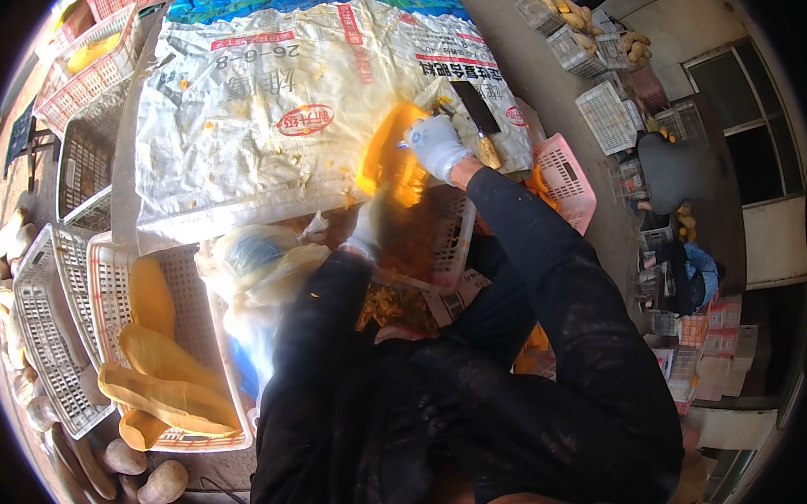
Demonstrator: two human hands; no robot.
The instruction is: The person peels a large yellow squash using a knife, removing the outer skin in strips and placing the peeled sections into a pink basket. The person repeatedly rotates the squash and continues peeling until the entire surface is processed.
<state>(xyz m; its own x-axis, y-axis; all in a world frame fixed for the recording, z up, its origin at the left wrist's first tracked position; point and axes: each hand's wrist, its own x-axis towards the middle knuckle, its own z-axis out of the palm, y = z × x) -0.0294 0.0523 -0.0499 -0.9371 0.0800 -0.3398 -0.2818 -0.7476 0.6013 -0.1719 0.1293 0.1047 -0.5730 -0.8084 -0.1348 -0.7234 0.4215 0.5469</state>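
An orange squash half (379,150), hollowed and with stringy pulp (410,183) at its near end, lies at the front edge of a sack-covered table (234,158). My right hand (437,144), in a white glove, is closed at the squash's right side around a small tool; a bit of metal shows at its fingers, the rest is hidden. My left hand (365,230), also gloved and blurred, is just below the squash's near end; its grip is unclear. A cleaver (476,108) with a wooden handle rests right of my right hand. Below is a crate (455,249) with blurred orange scraps.
Peeled squash pieces (171,394) fill part of a crate (215,316) at my left, beside a plastic bag (260,259). A pink basket (567,182) stands to the right. Unpeeled squash (162,483) lie on the ground. Co-workers (676,169) and stacked crates (605,118) are farther right.
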